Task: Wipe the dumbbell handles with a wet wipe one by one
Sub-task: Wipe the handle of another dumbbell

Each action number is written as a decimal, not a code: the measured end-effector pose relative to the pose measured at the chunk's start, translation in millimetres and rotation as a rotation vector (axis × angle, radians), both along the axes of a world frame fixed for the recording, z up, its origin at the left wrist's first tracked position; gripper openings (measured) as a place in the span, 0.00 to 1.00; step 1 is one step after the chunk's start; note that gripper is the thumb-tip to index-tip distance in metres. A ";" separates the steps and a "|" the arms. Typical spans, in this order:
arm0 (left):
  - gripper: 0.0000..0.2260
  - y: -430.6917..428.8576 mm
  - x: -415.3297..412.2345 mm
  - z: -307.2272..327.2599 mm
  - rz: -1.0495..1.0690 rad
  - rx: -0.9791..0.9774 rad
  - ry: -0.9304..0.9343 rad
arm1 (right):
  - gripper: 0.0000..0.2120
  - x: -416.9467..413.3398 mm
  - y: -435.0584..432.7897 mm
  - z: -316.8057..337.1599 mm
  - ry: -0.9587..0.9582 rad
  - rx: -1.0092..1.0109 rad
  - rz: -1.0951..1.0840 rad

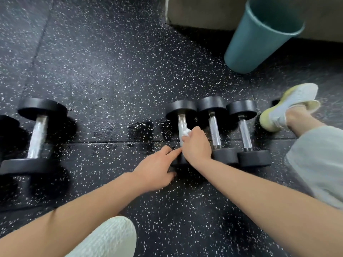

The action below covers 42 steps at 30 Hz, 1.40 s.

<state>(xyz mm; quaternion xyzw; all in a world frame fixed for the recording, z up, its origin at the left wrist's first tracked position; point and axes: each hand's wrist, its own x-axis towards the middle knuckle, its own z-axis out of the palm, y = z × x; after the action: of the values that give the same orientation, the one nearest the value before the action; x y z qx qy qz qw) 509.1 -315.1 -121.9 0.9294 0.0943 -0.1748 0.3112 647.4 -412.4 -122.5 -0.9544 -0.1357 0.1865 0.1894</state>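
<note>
Leftmost dumbbell [7, 125] cut off by edge; wipe [186, 132] mostly under right hand [196, 147].

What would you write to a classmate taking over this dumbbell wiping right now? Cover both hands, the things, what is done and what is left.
Right hand grips the wet wipe against the handle of the leftmost dumbbell in the row of three.
Left hand, fingers straight, touches that dumbbell's near end.
Middle dumbbell and right dumbbell lie alongside; a larger dumbbell lies apart at left.
Done: cannot tell which handles are wiped.
Left: finish this handle, then the rest.
</note>
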 end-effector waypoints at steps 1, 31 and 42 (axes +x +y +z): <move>0.37 -0.1 -0.5 1.5 -0.005 -0.025 0.009 | 0.08 0.0 -0.7 -1.4 0.001 0.005 -0.010; 0.16 63.7 -126.5 446.8 0.449 0.230 -0.003 | 0.07 -135.7 -21.8 287.3 -0.043 0.568 0.396; 0.21 57.7 -170.5 286.9 0.651 0.261 0.216 | 0.06 -144.5 -52.1 213.2 0.152 0.479 0.454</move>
<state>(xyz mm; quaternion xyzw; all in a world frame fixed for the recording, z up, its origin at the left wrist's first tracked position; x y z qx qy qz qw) 338.6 -257.4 165.0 0.8588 0.4388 -0.1504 0.2174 502.8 -464.6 90.7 -0.8116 -0.3701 0.2576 0.3713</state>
